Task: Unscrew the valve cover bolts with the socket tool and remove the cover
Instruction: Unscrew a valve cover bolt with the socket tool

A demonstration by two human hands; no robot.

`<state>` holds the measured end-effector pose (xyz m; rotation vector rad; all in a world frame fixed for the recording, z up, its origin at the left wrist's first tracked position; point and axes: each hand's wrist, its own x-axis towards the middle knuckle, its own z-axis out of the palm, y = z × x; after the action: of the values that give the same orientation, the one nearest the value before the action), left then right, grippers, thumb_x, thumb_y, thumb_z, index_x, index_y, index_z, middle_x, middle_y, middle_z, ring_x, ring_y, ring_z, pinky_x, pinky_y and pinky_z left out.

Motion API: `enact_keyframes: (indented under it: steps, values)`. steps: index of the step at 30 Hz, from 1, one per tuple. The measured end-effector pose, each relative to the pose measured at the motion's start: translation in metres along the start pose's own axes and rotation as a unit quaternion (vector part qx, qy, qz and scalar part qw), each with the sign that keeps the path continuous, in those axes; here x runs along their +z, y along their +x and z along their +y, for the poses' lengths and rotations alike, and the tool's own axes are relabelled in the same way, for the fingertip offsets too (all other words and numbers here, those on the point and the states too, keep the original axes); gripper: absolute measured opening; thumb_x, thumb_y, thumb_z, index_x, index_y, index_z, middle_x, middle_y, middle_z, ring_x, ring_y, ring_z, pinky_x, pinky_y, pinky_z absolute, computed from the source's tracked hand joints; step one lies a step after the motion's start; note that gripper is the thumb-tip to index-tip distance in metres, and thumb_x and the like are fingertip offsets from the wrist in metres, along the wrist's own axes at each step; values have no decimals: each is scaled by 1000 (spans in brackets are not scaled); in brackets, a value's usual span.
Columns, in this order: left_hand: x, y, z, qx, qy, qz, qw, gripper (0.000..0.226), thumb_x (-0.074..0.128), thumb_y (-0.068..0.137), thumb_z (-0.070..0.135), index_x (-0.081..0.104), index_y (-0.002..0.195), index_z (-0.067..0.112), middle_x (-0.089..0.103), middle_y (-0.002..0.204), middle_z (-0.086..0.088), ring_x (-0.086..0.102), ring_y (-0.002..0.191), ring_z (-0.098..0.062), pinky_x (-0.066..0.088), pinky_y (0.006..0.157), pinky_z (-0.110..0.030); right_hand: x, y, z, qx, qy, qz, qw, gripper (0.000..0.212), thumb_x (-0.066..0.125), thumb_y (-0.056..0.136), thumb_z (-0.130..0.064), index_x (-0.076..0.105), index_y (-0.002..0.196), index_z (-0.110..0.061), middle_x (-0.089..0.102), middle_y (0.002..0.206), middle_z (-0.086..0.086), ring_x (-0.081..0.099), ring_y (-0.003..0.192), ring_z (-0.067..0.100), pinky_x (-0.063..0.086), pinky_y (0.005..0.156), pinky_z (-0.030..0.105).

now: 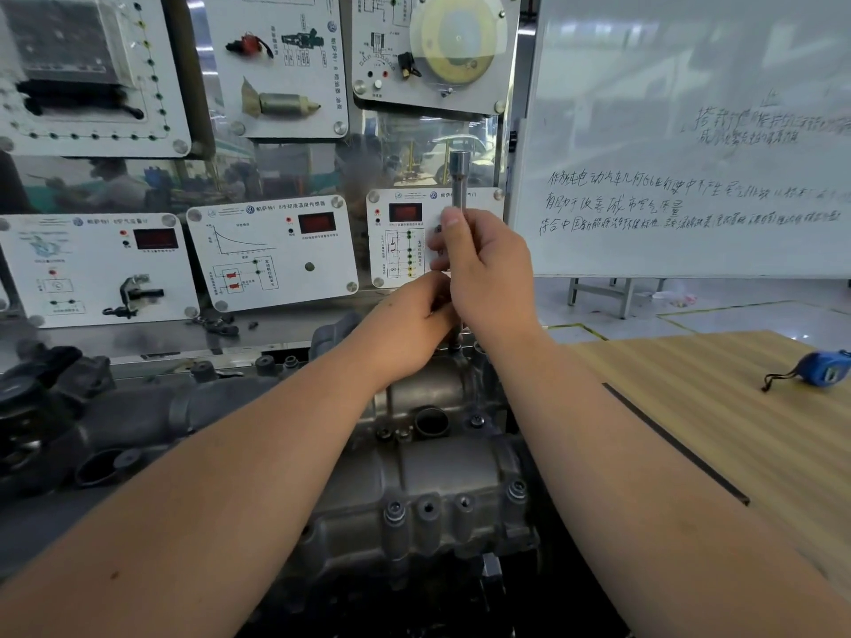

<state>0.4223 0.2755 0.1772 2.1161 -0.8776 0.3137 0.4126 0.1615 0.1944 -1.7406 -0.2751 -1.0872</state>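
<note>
The grey metal valve cover lies lengthwise on the bench in front of me, with several bolts standing along its near edge. A long chrome socket tool stands upright over the cover's far end. My right hand grips its shaft, thumb up along it. My left hand curls round the tool's lower part just below; what its fingertips hold is hidden. The tool's tip meets the cover's far end behind my hands.
A dark engine casting lies to the left. Training panels stand behind the bench and a whiteboard to the right. A wooden table on the right carries a blue tape measure.
</note>
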Motion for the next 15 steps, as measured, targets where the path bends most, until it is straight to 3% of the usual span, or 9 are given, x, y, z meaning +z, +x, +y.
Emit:
enact_keyframes:
  steps: [3, 4, 6, 8, 11, 15]
  values:
    - [0, -1, 3, -2, 6, 1, 1000, 19, 54, 104, 21, 57, 122, 21, 69, 103, 7, 66, 92, -9, 52, 79, -30, -1, 0, 1, -16, -21, 32, 999, 18, 63, 98, -39, 59, 87, -25, 64, 70, -6, 61, 69, 4, 45, 62, 14]
    - [0, -1, 3, -6, 7, 3, 1000, 21, 54, 104, 21, 58, 124, 18, 70, 105, 4, 66, 94, -13, 53, 82, -34, -1, 0, 1, -11, -18, 42, 999, 13, 64, 97, -38, 55, 91, -31, 65, 70, -7, 63, 69, 4, 47, 63, 14]
    - [1, -2, 4, -9, 5, 5, 1000, 20, 53, 104, 21, 60, 122, 17, 70, 104, 0, 67, 94, -17, 54, 85, -40, -1, 0, 1, 1, -8, 48, 999, 15, 63, 99, -35, 49, 94, -35, 71, 75, -6, 69, 72, 8, 55, 69, 27]
    - [1, -4, 5, -10, -7, 8, 1000, 19, 50, 105, 21, 61, 120, 17, 71, 103, -4, 67, 96, -23, 55, 88, -47, 0, -2, 1, -6, -9, 44, 999, 16, 60, 102, -32, 49, 90, -32, 73, 79, -7, 71, 73, 8, 57, 69, 29]
    - [0, -6, 6, -12, -14, 7, 1000, 19, 45, 107, 22, 61, 118, 18, 72, 104, -10, 67, 100, -33, 52, 92, -57, 2, -3, -2, -4, 8, 26, 1000, 17, 54, 104, -29, 53, 88, -31, 72, 81, -12, 70, 72, -1, 53, 65, 16]
    - [-1, -5, 6, -11, 5, 4, 1000, 16, 48, 105, 21, 60, 116, 19, 72, 101, -9, 68, 94, -31, 54, 87, -54, 3, -2, 0, 1, -2, 11, 1000, 20, 47, 106, -30, 61, 93, -23, 71, 83, -11, 68, 72, -1, 50, 65, 14]
